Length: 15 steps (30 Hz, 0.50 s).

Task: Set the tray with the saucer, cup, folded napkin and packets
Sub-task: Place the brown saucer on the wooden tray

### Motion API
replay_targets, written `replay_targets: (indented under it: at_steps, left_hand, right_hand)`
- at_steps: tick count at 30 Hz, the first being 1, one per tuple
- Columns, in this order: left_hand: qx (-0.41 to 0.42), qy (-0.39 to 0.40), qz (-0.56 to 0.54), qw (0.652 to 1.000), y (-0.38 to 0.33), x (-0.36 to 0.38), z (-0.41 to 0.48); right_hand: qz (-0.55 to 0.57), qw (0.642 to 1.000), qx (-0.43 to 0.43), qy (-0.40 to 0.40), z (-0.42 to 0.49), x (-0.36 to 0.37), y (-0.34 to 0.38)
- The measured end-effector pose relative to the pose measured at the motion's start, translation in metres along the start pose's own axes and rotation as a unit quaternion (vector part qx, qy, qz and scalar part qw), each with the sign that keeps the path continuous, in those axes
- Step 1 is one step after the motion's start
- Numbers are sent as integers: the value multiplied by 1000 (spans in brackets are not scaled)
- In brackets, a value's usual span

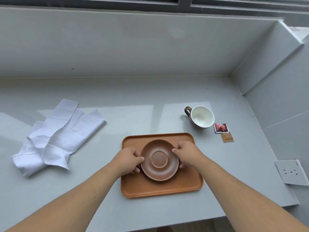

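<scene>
The tray (160,186) lies on the tabletop (133,97) directly under both hands. The saucer (159,160) sits on the tray, between the left hand (129,160) and the right hand (188,154), which touch its opposite edges. The napkin (56,136) lies on the tabletop well to the left of the left hand, apart from the tray. The cup (201,118) stands beyond and to the right of the right hand, off the tray. Just right of the cup lie two packets, the first packet (221,128) nearly touching the cup, the second packet (227,137) overlapping the first packet's near edge. A wall socket (291,172) is mounted far right of the right hand.
</scene>
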<state>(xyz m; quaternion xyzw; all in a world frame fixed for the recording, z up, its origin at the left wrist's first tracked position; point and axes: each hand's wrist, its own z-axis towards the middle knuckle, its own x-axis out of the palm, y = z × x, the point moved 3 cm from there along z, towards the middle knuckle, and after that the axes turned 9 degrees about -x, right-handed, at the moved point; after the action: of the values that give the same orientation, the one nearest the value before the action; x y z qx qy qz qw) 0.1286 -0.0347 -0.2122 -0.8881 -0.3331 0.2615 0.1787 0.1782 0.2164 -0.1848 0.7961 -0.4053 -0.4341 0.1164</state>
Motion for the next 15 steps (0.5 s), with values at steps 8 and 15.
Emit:
replay_targets:
  at_steps: [8, 15]
  left_hand:
    - [4, 0, -4, 1000, -1, 1, 5]
    - [4, 5, -4, 1000, -1, 2, 6]
  right_hand:
    - [7, 1000, 2, 2, 1, 0, -5]
    - [15, 1000, 3, 1, 1, 1, -6]
